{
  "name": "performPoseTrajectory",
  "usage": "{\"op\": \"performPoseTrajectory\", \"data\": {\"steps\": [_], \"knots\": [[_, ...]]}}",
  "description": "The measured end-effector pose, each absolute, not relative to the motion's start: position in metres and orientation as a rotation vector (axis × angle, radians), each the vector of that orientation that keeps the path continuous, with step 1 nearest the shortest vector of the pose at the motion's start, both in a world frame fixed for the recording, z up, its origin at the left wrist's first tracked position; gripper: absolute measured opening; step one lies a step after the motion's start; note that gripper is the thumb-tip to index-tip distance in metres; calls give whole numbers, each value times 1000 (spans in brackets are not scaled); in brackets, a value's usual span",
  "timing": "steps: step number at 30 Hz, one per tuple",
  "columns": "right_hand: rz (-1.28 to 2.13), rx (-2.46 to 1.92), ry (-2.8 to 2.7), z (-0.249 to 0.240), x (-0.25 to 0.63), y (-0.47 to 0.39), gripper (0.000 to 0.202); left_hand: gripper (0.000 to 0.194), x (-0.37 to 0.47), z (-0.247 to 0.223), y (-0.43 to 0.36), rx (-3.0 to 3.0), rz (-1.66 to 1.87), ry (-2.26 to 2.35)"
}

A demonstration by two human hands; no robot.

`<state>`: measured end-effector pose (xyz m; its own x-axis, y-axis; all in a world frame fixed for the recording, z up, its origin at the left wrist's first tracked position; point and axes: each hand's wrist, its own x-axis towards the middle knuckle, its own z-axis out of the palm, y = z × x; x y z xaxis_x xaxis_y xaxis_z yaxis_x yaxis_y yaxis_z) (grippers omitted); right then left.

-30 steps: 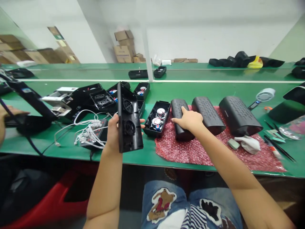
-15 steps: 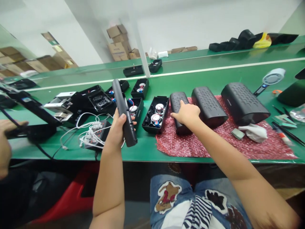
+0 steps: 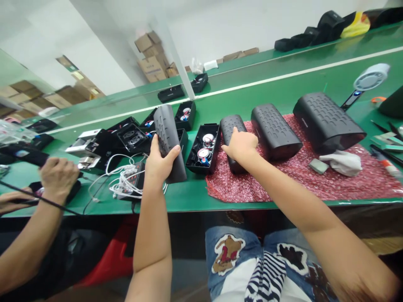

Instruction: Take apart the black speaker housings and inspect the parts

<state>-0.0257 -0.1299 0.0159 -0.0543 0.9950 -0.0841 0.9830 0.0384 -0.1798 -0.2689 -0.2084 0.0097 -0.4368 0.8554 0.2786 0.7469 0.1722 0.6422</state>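
My left hand [image 3: 158, 161] grips a black speaker cover [image 3: 168, 138] with a dimpled face, held tilted above the bench. Its thumb lies across the face and the other fingers are mostly hidden. On the red bubble wrap [image 3: 239, 191] lies another dimpled black cover [image 3: 232, 125]. My right hand [image 3: 242, 144] rests on that one, index finger and thumb stretched apart on its surface. Between my hands, an open black speaker housing [image 3: 191, 162] shows round metal-backed drivers [image 3: 203, 154] and wires. Two larger dimpled black speaker casings [image 3: 275, 132] [image 3: 327, 119] stand to the right.
White cables [image 3: 127, 178] lie tangled over a black power strip at left. Beyond them are more open housings [image 3: 185, 114]. A co-worker's hands [image 3: 59, 174] work at the far left. A crumpled white cloth [image 3: 344, 162], a handheld fan [image 3: 371, 77] and tweezers [image 3: 393, 157] lie at right.
The cover in my left hand has turned so that its dimpled face shows instead of its edge. My right hand stays on the other cover. A co-worker's hands have come further into view.
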Motion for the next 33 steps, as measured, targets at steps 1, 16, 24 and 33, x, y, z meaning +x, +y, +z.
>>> {"op": "performPoseTrajectory", "data": {"steps": [1, 16, 24, 33], "knots": [[299, -2114, -2214, 16, -26, -130, 88, 97, -263, 14, -208, 1535, 1050, 2368], [416, -2054, -2203, 18, -24, -130, 87, 103, -229, 38, -204, 1481, 775, 2507], [486, -2040, -2190, 17, -23, -127, 93, 103, -227, 39, -203, 1494, 772, 2521], [176, -1867, -2296, 1, -27, -129, 78, 104, -227, 40, -201, 1529, 711, 2526]]}}
